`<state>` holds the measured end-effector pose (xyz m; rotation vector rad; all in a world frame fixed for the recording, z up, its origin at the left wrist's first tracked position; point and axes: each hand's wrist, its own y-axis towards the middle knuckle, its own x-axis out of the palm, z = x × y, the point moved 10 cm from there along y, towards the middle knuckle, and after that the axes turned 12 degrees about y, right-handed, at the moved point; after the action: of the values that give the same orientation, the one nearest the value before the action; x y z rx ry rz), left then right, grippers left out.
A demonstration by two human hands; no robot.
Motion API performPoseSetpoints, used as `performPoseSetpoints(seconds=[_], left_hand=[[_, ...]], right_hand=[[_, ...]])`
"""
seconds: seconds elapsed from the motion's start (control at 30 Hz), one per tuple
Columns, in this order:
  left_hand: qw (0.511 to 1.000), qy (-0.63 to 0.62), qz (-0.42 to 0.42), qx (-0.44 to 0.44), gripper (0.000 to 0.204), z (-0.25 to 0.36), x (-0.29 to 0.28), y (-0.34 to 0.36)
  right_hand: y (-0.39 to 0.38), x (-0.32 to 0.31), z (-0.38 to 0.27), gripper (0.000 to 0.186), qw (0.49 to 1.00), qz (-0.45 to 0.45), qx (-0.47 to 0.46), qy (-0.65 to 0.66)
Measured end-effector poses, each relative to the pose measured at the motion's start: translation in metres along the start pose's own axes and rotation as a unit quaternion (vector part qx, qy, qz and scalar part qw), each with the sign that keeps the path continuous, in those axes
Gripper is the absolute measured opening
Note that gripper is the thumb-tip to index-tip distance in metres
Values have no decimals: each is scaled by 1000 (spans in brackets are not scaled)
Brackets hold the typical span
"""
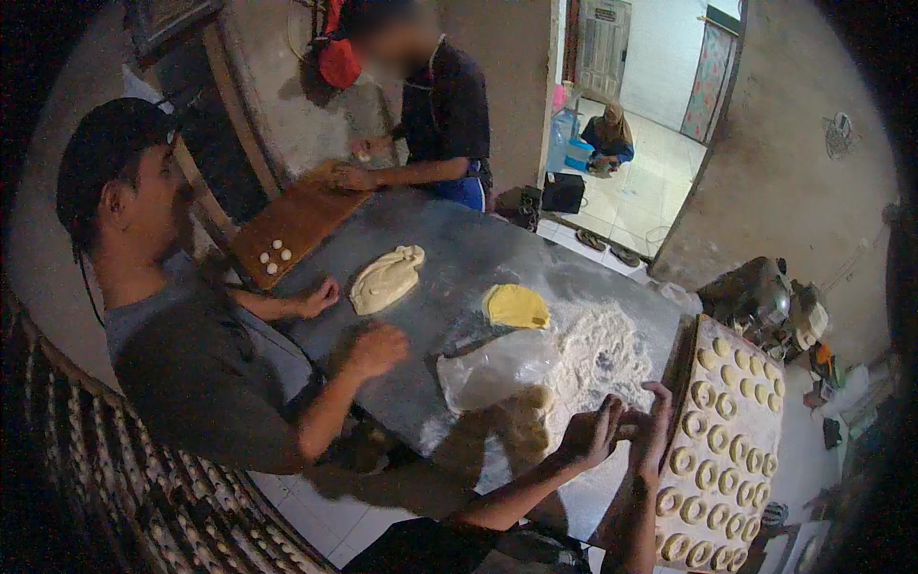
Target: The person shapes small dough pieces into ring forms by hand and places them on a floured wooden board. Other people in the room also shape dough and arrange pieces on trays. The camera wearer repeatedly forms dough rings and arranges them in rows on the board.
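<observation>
My left hand (590,438) is above the floured near right part of the dark table, its fingers pressed together. Close beside it, my right hand (652,435) has its fingers stretched upward, near the tray's edge. The fingers meet or nearly meet; whatever may be between them is too small to make out. Spread flour (604,349) lies just beyond my hands. A clear plastic sheet (497,373) rests to their left, and behind it sits a flattened yellow piece of dough (516,306). A pale dough lump (386,280) lies farther left.
A floured tray (706,383) with many dough rings stands at the right. A co-worker (206,335) is at the left edge; another (445,120) works at an orange board (306,222) bearing several small dough balls. Beyond a doorway, a person (609,134) crouches by a blue bucket (578,154).
</observation>
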<state>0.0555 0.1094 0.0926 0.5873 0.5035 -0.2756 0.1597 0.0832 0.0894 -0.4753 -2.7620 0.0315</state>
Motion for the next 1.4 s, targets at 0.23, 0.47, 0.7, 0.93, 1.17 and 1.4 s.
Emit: performPoseSetpoints(seconds=[0.23, 0.47, 0.7, 0.93, 1.17, 1.4], left_hand=[[995, -95, 26, 8, 15, 53, 46, 22], [992, -112, -37, -35, 18, 128, 149, 59], [983, -25, -158, -91, 21, 199, 269, 90], [969, -87, -221, -74, 18, 219, 347, 109], [990, -29, -138, 21, 24, 200, 410, 134], [921, 281, -259, -70, 71, 154, 413, 145]], right_hand=[[-8, -80, -46, 51, 979, -20, -196, -40], [-14, -168, -114, 55, 977, 7, -170, -130], [-10, -298, -155, 34, 965, 41, -255, -44], [12, -363, -173, 38, 981, 56, -123, -141], [49, -429, -155, 66, 984, 112, -70, -116], [77, -510, -72, 85, 848, 177, 53, -497]])
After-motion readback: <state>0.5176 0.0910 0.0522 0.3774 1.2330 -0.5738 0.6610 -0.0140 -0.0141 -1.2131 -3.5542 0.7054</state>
